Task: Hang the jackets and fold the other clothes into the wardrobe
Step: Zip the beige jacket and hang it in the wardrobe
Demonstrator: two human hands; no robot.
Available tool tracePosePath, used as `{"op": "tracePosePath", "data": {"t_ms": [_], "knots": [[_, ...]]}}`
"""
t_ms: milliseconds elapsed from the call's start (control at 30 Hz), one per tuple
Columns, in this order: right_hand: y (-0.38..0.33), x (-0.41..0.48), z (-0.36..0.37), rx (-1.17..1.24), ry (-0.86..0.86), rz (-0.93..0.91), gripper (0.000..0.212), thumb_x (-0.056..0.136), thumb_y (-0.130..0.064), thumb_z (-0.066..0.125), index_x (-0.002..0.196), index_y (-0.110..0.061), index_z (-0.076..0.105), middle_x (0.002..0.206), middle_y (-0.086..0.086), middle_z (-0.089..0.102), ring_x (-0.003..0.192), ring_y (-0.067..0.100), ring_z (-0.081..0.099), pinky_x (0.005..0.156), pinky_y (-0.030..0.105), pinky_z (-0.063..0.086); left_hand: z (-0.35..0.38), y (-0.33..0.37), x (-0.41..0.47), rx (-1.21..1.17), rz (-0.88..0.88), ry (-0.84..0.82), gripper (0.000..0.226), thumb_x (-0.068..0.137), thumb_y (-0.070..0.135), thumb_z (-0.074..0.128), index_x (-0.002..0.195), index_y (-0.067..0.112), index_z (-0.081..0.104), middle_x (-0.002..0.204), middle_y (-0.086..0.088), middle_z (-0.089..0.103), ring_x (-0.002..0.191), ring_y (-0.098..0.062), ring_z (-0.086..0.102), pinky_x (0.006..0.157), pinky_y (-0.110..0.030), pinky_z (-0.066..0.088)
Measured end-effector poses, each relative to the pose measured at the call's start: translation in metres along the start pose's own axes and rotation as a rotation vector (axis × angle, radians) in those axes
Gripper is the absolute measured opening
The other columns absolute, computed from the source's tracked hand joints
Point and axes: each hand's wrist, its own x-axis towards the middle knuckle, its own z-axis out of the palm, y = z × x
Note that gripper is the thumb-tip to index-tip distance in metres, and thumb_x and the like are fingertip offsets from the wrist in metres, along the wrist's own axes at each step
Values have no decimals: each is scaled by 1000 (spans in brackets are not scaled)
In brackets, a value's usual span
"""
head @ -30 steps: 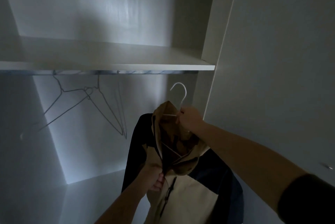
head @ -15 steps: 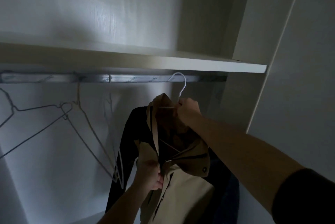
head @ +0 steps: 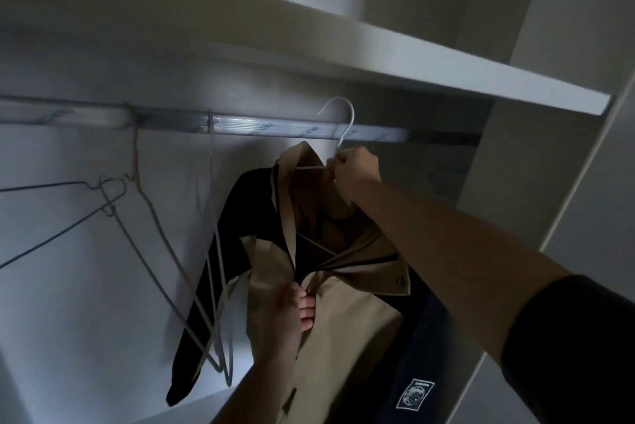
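Note:
A beige and navy jacket (head: 347, 313) hangs on a white wire hanger (head: 343, 121) inside a dim wardrobe. My right hand (head: 354, 171) grips the hanger at the base of its hook, just below the metal rail (head: 261, 128). The hook reaches above the rail's front; I cannot tell whether it rests on it. My left hand (head: 292, 313) pinches the jacket's front edge near the zip, lower down. A white badge (head: 414, 394) shows on the navy sleeve at the bottom right.
Several empty wire hangers (head: 154, 238) hang from the rail to the left of the jacket. A white shelf (head: 412, 62) runs just above the rail. The wardrobe's side panel (head: 536, 135) stands close on the right.
My right hand has lifted the hanger's hook from below the shelf up to the rail. The jacket rose with it, and my view swung closer and to the right.

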Motion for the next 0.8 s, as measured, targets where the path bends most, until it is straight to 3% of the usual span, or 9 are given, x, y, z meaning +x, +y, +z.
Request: {"op": "tracePosePath", "data": {"t_ms": [133, 200, 233, 300, 400, 600, 667, 733, 800], "knots": [[6, 2, 11, -22, -22, 29, 10, 85, -12, 63, 85, -10, 73, 88, 8, 66, 85, 21, 62, 71, 21, 42, 3, -4, 2, -25, -71, -34, 34, 101, 11, 33, 73, 9, 52, 97, -32, 64, 100, -45, 60, 93, -48, 47], [11, 1, 16, -43, -28, 28, 10, 84, -12, 64, 86, -10, 73, 89, 9, 66, 83, 21, 60, 71, 21, 41, 3, -11, 6, -24, -77, -27, 32, 99, 7, 33, 74, 7, 53, 78, -19, 68, 83, -31, 66, 81, -42, 53], [15, 0, 18, -43, -37, 31, 10, 84, -11, 64, 85, -10, 73, 90, 10, 67, 84, 21, 61, 71, 22, 42, 3, -15, 8, -27, -81, -28, 31, 98, 6, 34, 74, 5, 52, 63, -11, 67, 65, -22, 67, 64, -32, 56], [21, -2, 22, -36, -52, 24, 12, 85, -11, 62, 77, -13, 71, 89, 11, 68, 87, 24, 63, 71, 23, 43, 3, -24, 10, -2, -80, -26, 28, 99, 7, 35, 78, 3, 53, 50, 1, 61, 44, -10, 57, 43, -22, 45], [24, -5, 22, -23, -40, -5, 15, 87, -11, 60, 78, -11, 72, 83, 9, 66, 87, 24, 63, 68, 22, 39, 5, -29, 10, 62, -80, -76, 30, 103, 12, 31, 88, 9, 57, 62, -2, 63, 54, -13, 59, 57, -37, 55], [23, -21, 16, -164, -92, -53, 23, 96, -13, 46, 91, -3, 66, 99, 15, 67, 96, 28, 63, 73, 25, 42, -4, -37, 10, 137, 6, 6, 29, 100, 19, 46, 77, 14, 64, 60, -3, 69, 61, -18, 67, 54, -26, 49], [28, -41, 14, -366, -44, -174, 22, 97, -10, 42, 108, -3, 59, 112, 14, 62, 106, 29, 58, 86, 31, 45, -7, -38, 10, 140, 16, 25, 31, 100, 20, 44, 77, 12, 64, 66, -6, 71, 68, -19, 69, 59, -28, 52], [39, -68, 13, -518, 123, -470, 30, 94, -10, 46, 123, -7, 54, 121, 13, 56, 111, 27, 52, 96, 36, 40, -9, -37, 11, 124, -9, 21, 31, 102, 14, 36, 83, 9, 60, 74, -9, 68, 73, -21, 67, 64, -30, 51], [46, -96, 13, -640, 152, -727, 22, 92, -16, 52, 112, -18, 60, 109, 4, 59, 100, 22, 53, 91, 38, 40, -11, -35, 9, 71, -56, -5, 31, 102, 7, 32, 81, 8, 55, 72, -9, 60, 67, -20, 58, 59, -24, 46]]}}
